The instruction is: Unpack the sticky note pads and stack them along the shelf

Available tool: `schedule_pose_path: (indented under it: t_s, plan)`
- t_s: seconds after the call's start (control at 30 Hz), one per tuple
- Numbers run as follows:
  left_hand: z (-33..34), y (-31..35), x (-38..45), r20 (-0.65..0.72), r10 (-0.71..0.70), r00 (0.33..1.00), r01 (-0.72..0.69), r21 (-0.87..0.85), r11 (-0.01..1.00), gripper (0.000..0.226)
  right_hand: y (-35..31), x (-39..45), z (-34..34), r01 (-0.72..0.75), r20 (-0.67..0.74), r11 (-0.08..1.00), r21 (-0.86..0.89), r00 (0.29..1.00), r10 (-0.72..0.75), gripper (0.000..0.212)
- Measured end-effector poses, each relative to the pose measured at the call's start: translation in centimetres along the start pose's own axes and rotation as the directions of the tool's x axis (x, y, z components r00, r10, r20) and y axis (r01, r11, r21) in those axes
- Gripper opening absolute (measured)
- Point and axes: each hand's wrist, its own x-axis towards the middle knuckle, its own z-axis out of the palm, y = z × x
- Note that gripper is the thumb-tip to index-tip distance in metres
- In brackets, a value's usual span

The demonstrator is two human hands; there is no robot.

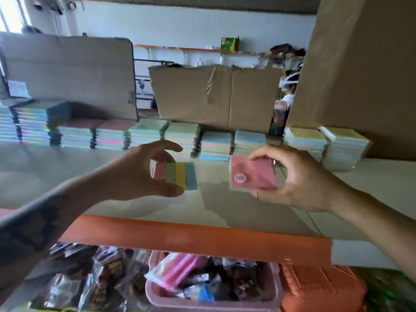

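Note:
My left hand (139,172) pinches a striped sticky note pad (180,175), pink, green, yellow and blue, between thumb and fingers above the pale shelf board (56,172). To its right, my right hand (299,179) grips a pink sticky note pad (252,174) in clear wrap with a round sticker. Both pads hover in front of a row of stacked pastel pads (144,137) that runs along the back of the shelf. The low stack nearest the two pads (216,145) stands just behind them.
An orange shelf rail (202,239) crosses the front. Below it sit a pink basket (216,298) with packaged goods and an orange basket (319,291). Cardboard boxes (213,95) stand behind the stacks; a tall one (360,64) is at right. A person (287,91) stands beyond.

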Motion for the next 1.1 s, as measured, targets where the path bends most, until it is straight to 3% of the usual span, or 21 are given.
schedule_pose_path:
  t_s: [0.23,0.77,1.1]
  plan:
    - [-3.5,-4.7,-1.3,0.016,-0.011,1.0,0.011,-0.025,1.0,0.092,-4.0,3.1,3.9,-0.012,0.011,1.0,-0.015,1.0,0.012,0.064]
    - [-7.6,-8.8,-4.8,-0.042,-0.09,0.995,0.09,-0.018,0.996,0.096,-9.5,8.0,8.5,0.052,0.062,0.998,0.02,0.997,-0.053,0.069]
    - [-15.1,-17.9,-5.3,0.022,-0.033,0.999,0.034,-0.021,0.999,0.094,-16.7,14.2,14.4,-0.024,0.044,1.0,-0.002,0.999,0.024,0.067]
